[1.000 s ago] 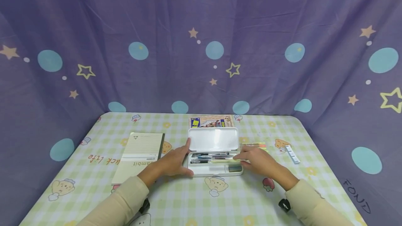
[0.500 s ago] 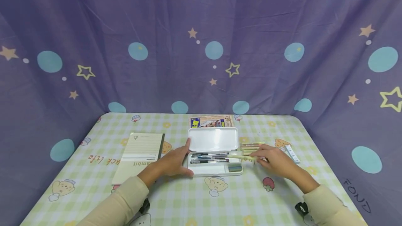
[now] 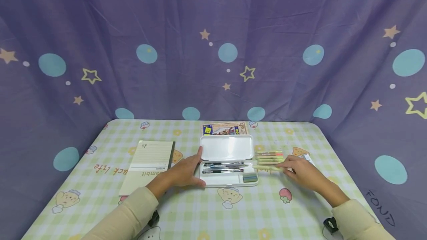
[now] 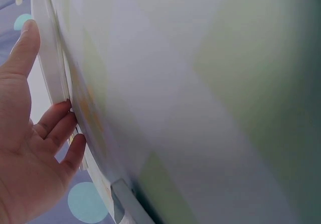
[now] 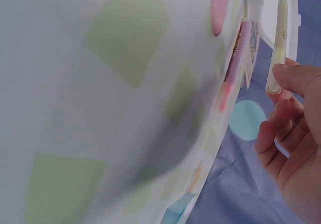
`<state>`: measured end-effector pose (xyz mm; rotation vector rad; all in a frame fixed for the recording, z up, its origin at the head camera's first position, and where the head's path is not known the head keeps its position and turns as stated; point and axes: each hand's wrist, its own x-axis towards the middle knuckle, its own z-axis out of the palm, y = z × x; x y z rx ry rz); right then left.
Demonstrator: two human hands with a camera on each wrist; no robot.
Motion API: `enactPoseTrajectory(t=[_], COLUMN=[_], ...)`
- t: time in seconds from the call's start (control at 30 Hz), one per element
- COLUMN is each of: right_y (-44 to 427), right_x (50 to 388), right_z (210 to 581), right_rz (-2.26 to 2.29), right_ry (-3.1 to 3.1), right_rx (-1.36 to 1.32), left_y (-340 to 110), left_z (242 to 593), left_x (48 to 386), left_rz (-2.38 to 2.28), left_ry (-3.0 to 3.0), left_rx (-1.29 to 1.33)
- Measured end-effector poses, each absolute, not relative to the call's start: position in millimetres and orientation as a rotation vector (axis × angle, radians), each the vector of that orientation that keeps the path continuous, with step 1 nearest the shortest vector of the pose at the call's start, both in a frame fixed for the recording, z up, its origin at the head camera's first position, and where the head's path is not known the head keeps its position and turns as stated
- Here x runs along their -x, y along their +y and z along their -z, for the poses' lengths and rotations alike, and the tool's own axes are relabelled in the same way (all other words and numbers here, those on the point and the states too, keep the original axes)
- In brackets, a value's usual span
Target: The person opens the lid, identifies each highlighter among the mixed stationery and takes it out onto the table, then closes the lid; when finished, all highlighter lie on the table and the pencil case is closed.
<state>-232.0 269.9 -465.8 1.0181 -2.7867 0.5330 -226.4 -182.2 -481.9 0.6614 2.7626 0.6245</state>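
A white pencil case lies with its lid raised in the middle of the table. Several pens fill its upper compartment, and a grey-green block sits at the right of the lower one. My left hand rests against the case's left end, thumb and forefinger spread and fairly straight. To the right of the case, my right hand pinches a pale yellow highlighter between thumb and fingers, just above the table. Other highlighters lie side by side just beyond it.
A lined notebook lies at the left, near my left forearm. Behind the raised lid is a colourful booklet. A pale blue-white strip at the right is partly hidden by my right hand.
My right hand has lifted the highlighter out of the pencil case and carried it right, to beside the other highlighters. The left hand stays at the case's left end.
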Motion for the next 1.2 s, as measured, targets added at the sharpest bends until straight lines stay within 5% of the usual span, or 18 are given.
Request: enactPoseTrajectory(t=[1.2], right_y=[278.3], right_x=[246.1], right_z=[487.9], right_rz=[-0.298], right_ry=[-2.911], right_rx=[-0.712], left_y=[-182.4], left_z=[484.2], left_x=[228.2], left_rz=[-0.619], left_ry=[2.76], left_rx=[-0.649])
